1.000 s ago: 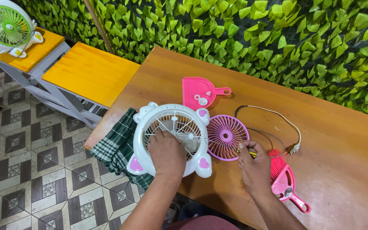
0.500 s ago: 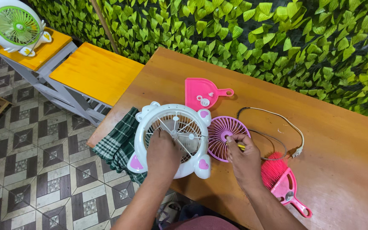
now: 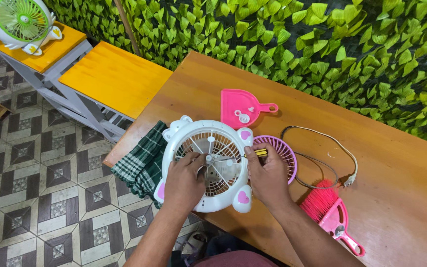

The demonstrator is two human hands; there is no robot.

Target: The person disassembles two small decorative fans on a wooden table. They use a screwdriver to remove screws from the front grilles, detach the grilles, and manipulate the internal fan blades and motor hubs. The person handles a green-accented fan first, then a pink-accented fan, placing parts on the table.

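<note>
The left hand [image 3: 184,180] rests on the white fan body [image 3: 206,163], fingers curled and pressing on the near side of its wire grille, close to the hub; it steadies the fan rather than closing around anything. The right hand [image 3: 268,175] is closed on a screwdriver [image 3: 240,156] with a yellow and black handle, whose thin shaft reaches from that grip leftward across the grille to the hub, just beside the left fingertips. The fan lies flat on the wooden table [image 3: 401,163], near its front edge, under both hands.

Just right of the right hand, partly under it, lies a purple round grille [image 3: 285,155]. Beyond that grip, farther up the table, sits a pink dustpan [image 3: 240,109] with small white parts lying in it. To the right of the right forearm lies a pink hand brush [image 3: 329,212], and a grey power cord [image 3: 322,148] loops between it and the purple grille. Left of the left hand, a green checked cloth [image 3: 142,160] hangs over the table edge, partly beneath the fan. Far to the upper left, a green and white fan [image 3: 21,22] stands on a yellow bench [image 3: 109,79].
</note>
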